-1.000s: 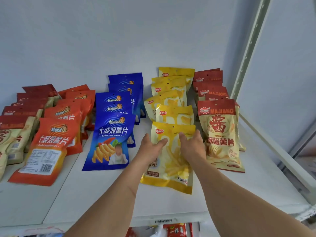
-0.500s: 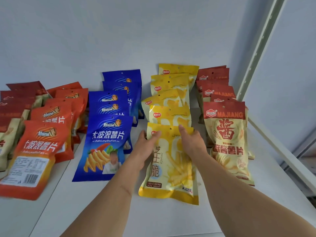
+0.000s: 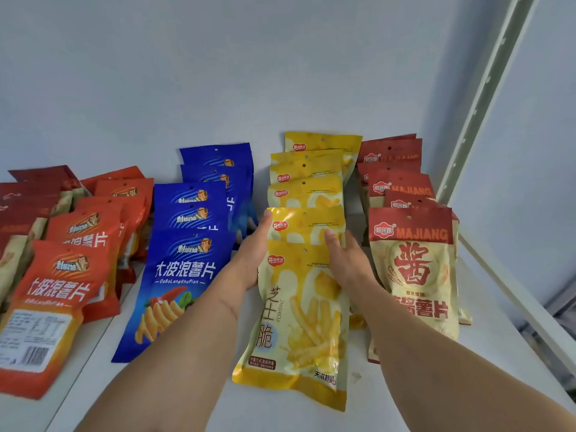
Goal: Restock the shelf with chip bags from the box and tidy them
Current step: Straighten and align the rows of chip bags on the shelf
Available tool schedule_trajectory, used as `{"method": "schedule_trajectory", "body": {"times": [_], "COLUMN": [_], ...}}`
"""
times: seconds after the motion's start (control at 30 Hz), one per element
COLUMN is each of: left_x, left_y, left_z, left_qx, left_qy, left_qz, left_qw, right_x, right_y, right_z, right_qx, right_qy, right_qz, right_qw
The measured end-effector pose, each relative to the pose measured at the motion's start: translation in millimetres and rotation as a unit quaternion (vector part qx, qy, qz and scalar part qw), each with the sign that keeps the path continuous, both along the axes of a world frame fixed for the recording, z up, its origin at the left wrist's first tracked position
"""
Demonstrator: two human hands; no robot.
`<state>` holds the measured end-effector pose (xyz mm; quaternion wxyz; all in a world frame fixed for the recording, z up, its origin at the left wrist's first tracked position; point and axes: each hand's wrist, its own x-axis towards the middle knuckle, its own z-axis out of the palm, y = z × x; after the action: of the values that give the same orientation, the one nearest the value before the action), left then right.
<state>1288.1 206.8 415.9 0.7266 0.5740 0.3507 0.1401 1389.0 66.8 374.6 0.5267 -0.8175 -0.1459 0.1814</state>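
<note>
Our left hand (image 3: 252,260) and right hand (image 3: 346,260), fingers straight, now press either side of the yellow bag (image 3: 299,313); they lay on its face a second ago, so we judge we are squaring it up. Glossy, printed with fries, it fronts the yellow row (image 3: 307,188), right of the blue row (image 3: 199,213).

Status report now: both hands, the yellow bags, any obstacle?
Left hand and right hand flank the yellow row. Straight fingers press the front yellow bag. No obstacle seen.
</note>
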Motion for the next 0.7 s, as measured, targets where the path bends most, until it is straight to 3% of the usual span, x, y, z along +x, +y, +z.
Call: {"method": "schedule_trajectory", "body": {"times": [0.13, 0.2, 0.27, 0.33, 0.4, 0.43, 0.53, 0.7], "left_x": [-8, -20, -43, -66, -83, -89, -91, -77], "left_y": [-5, -13, -35, -69, -95, -102, -104, -98], "left_z": [-8, -17, -25, -35, -51, -61, -81, -82], "left_qx": [0.185, 0.329, 0.492, 0.623, 0.693, 0.710, 0.728, 0.746], "left_qy": [0.062, 0.107, 0.126, 0.147, 0.184, 0.193, 0.213, 0.197], "left_qz": [0.028, 0.045, 0.034, -0.073, -0.163, -0.184, -0.206, -0.186], "left_qw": [0.980, 0.937, 0.861, 0.765, 0.678, 0.651, 0.618, 0.608], "right_x": [7, 7, 6, 6, 7, 9, 13, 23], "right_y": [5, 8, 11, 13, 15, 16, 20, 28], "right_z": [-4, -7, -8, -6, -1, 2, 14, 24], "right_qx": [-0.019, -0.031, -0.043, -0.068, -0.097, -0.110, -0.140, -0.144], "right_qy": [0.005, 0.003, -0.010, -0.039, -0.077, -0.093, -0.123, -0.147], "right_qz": [-0.007, -0.017, -0.021, -0.023, -0.021, -0.020, -0.004, -0.003], "right_qw": [1.000, 0.999, 0.999, 0.997, 0.992, 0.989, 0.982, 0.979]}}
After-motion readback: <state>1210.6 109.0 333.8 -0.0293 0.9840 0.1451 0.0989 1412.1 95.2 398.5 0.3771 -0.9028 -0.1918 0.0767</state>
